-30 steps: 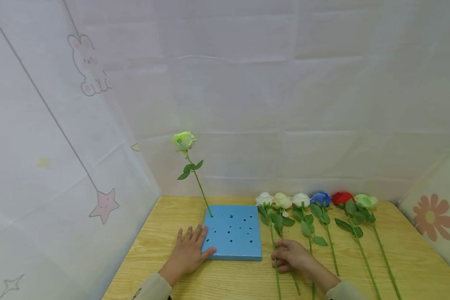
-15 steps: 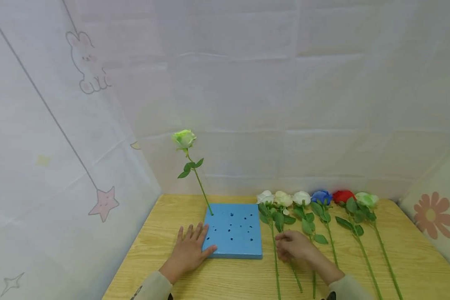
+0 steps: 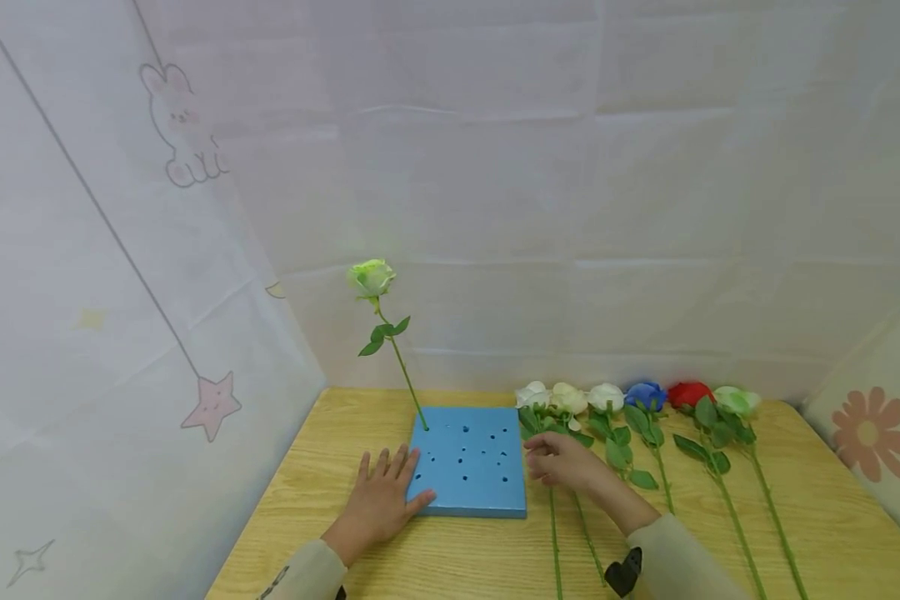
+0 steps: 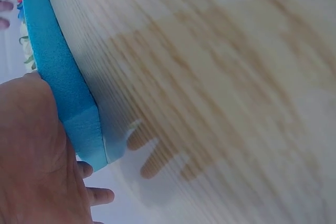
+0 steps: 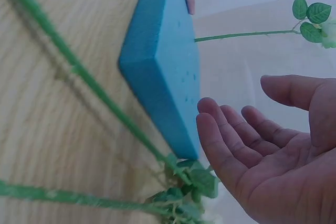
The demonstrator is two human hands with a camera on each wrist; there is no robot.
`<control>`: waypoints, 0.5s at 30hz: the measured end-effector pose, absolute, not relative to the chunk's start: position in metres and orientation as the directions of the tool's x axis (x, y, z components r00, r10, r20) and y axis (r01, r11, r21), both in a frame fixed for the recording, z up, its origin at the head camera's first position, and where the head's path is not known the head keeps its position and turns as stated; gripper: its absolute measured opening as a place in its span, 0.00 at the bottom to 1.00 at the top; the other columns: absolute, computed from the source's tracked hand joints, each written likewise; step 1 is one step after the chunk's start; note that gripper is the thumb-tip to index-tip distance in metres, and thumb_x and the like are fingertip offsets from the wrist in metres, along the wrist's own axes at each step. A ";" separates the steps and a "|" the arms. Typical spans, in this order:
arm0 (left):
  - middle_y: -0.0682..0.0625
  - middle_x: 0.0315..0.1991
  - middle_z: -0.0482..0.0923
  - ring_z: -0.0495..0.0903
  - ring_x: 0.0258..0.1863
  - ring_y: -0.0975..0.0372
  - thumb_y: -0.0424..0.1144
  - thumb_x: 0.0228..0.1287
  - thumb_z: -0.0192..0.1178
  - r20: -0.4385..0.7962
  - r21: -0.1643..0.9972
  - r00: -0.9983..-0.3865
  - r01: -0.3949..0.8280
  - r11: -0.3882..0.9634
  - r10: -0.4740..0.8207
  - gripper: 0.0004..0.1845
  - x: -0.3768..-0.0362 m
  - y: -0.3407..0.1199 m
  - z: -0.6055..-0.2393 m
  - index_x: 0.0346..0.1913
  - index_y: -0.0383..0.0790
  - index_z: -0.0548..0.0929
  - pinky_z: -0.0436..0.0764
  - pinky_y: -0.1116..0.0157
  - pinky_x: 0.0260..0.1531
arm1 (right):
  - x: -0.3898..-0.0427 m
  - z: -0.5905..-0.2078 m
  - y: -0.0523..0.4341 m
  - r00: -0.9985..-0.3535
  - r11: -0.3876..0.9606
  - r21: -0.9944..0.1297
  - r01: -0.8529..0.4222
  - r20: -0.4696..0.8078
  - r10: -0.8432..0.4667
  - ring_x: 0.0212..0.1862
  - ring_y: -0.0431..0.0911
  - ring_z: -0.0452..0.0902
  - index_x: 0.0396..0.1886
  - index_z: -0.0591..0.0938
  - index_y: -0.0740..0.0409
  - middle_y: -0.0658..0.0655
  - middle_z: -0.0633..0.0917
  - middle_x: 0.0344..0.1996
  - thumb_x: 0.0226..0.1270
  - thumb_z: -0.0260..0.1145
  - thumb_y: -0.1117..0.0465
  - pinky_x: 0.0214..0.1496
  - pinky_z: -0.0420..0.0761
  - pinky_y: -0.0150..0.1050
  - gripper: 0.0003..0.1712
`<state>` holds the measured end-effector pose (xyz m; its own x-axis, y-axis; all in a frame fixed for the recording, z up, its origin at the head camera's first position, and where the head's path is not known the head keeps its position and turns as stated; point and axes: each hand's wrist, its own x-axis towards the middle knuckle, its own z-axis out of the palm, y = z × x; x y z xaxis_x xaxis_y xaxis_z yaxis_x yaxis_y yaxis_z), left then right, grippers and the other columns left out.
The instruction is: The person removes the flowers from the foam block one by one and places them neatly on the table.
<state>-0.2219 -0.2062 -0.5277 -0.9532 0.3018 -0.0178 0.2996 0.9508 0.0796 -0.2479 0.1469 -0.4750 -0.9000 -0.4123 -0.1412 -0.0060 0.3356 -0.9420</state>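
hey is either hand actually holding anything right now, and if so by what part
Nothing is held. The right hand is open and empty above the white roses; the left hand rests flat against the blue foam block.

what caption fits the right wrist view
Open right hand hovering beside the blue foam block, above green stems.

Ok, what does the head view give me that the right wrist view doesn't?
Only the head view shows the row of six loose roses, including the blue rose and red rose, with the left hand against the square blue foam block. Only the right wrist view shows the right hand's empty open palm. Both show the block and the green rose standing in it.
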 end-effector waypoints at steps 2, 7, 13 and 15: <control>0.41 0.80 0.53 0.54 0.77 0.38 0.75 0.71 0.33 -0.020 0.082 -0.952 0.301 0.950 0.304 0.48 -0.222 -0.207 -0.528 0.82 0.46 0.54 0.46 0.33 0.72 | -0.253 -0.470 0.141 -0.894 0.329 -0.944 -0.026 -0.126 -0.430 0.50 0.56 0.84 0.68 0.72 0.69 0.63 0.81 0.52 0.76 0.64 0.57 0.53 0.83 0.54 0.28; 0.41 0.80 0.53 0.55 0.77 0.38 0.75 0.71 0.32 -0.028 0.093 -0.951 0.304 0.948 0.308 0.48 -0.222 -0.207 -0.527 0.82 0.45 0.54 0.46 0.33 0.72 | -0.266 -0.461 0.125 -0.890 0.311 -0.949 -0.054 -0.095 -0.445 0.53 0.55 0.84 0.70 0.71 0.66 0.65 0.80 0.57 0.77 0.63 0.57 0.57 0.82 0.52 0.28; 0.40 0.80 0.53 0.55 0.76 0.37 0.74 0.72 0.34 -0.038 0.100 -0.950 0.305 0.947 0.310 0.48 -0.221 -0.206 -0.524 0.82 0.44 0.53 0.45 0.33 0.72 | -0.279 -0.457 0.103 -0.897 0.255 -0.966 -0.036 -0.081 -0.434 0.57 0.53 0.82 0.71 0.73 0.60 0.64 0.78 0.63 0.73 0.68 0.57 0.60 0.81 0.51 0.30; 0.40 0.80 0.53 0.55 0.76 0.37 0.74 0.72 0.34 -0.043 0.102 -0.951 0.302 0.948 0.307 0.47 -0.221 -0.205 -0.523 0.82 0.44 0.53 0.45 0.33 0.72 | -0.283 -0.458 0.097 -0.899 0.244 -0.969 -0.030 -0.081 -0.431 0.58 0.52 0.81 0.71 0.73 0.58 0.62 0.78 0.63 0.72 0.69 0.56 0.61 0.80 0.51 0.30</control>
